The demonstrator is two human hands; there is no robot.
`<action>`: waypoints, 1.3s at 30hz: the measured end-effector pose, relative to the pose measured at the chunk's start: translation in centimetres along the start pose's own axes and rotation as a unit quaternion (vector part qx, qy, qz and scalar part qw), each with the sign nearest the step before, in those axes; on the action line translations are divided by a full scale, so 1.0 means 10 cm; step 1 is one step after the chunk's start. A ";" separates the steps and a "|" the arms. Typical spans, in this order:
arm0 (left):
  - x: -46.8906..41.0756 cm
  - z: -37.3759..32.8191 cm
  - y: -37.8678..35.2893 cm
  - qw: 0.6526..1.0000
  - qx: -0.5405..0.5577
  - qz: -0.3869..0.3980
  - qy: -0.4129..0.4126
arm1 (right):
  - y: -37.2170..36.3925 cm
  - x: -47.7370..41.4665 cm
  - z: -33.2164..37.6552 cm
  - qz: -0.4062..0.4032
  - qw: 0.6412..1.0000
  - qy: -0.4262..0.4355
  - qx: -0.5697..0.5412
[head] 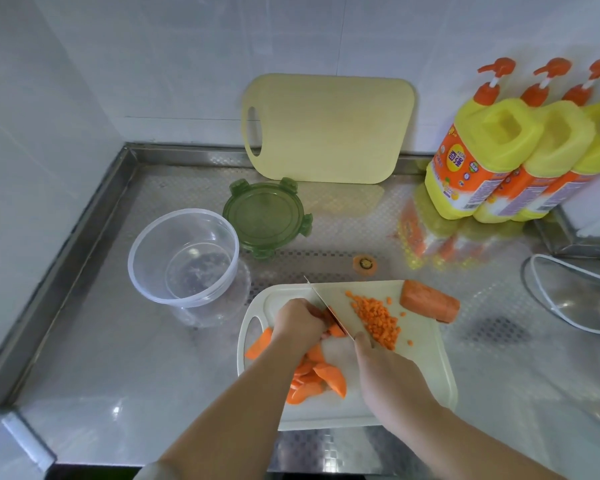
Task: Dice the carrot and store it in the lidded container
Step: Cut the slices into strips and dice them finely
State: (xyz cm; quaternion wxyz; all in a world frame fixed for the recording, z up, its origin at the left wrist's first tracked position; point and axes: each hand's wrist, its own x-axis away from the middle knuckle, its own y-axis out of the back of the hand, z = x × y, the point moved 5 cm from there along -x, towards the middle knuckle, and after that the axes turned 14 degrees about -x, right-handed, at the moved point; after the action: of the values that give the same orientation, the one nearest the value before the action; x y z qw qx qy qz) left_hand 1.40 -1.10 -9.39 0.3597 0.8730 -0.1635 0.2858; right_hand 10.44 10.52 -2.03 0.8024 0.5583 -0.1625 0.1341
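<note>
On a white cutting board, my left hand holds down carrot strips with curled fingers. My right hand grips a cleaver whose blade stands against those strips. A pile of diced carrot lies right of the blade. A thick carrot chunk lies at the board's far right corner. Several carrot slices lie under my left forearm. The clear round container stands empty to the left, its green clip lid flat on the counter behind it.
A carrot end lies on the steel counter beyond the board. A yellow cutting board leans on the tiled wall. Three yellow detergent bottles stand at the back right. A glass pot lid lies at the right edge.
</note>
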 end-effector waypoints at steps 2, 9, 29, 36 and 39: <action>0.02 -0.02 0.01 1.000 -0.002 0.000 -0.010 | 0.00 -0.03 -0.04 -0.012 1.000 -0.004 -0.014; 0.04 -0.02 0.02 1.000 -0.017 -0.003 -0.020 | 0.08 -0.07 -0.18 -0.046 0.997 -0.007 -0.066; 0.02 0.04 -0.02 0.999 0.030 -0.013 0.004 | 0.10 0.11 0.05 -0.027 0.999 -0.016 -0.031; -0.01 0.05 -0.03 0.999 0.036 -0.008 0.000 | 0.09 0.09 0.06 -0.011 1.000 -0.013 -0.017; -0.02 0.05 -0.03 1.000 0.019 -0.005 -0.010 | 0.04 0.03 0.04 -0.010 1.000 -0.014 -0.005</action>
State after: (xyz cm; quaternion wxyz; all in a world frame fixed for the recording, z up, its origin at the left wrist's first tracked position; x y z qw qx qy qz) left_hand 1.55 -1.25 -9.99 0.3428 0.8832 -0.1576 0.2787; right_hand 10.49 10.27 -1.40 0.8038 0.5581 -0.1692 0.1174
